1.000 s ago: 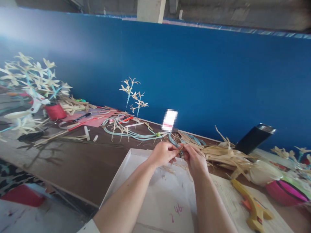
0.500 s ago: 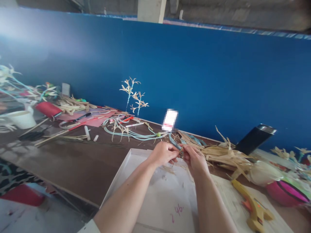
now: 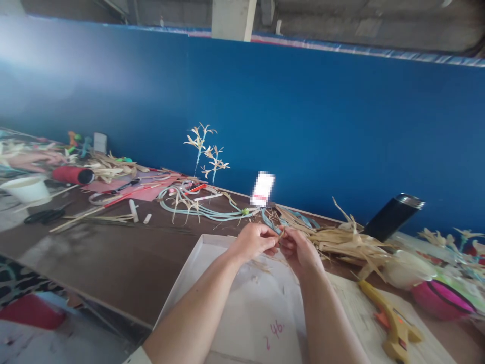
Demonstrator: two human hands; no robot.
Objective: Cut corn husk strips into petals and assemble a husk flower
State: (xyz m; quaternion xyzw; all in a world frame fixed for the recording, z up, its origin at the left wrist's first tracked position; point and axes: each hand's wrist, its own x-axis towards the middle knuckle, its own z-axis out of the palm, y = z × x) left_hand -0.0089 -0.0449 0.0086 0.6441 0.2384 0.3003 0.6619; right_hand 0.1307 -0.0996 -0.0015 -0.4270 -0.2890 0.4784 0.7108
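Observation:
My left hand (image 3: 257,240) and my right hand (image 3: 301,250) meet above the far end of a shallow white box lid (image 3: 246,308). Both are closed in a pinch on a small, narrow tan strip (image 3: 281,235) that looks like dried husk. The fingers cover most of it. Small husk scraps (image 3: 261,266) lie in the lid below. Just beyond my fingers are pale blue strips (image 3: 270,220), and a pile of dried husks (image 3: 344,240) spreads to the right of my right hand.
A yellow glue gun (image 3: 394,323) lies on paper at the right, near a black flask (image 3: 392,217) and a pink pouch (image 3: 441,299). Pale blue cords (image 3: 212,215) and two husk flower stems (image 3: 199,144) are behind. Another person's hand (image 3: 32,161) is at far left, beyond a white cup (image 3: 26,189).
My hands stay together, with the fingers shifted slightly on the strip. At far left, another person's hand has come into view, and the blue-stemmed flowers there are lower. The view has turned slightly.

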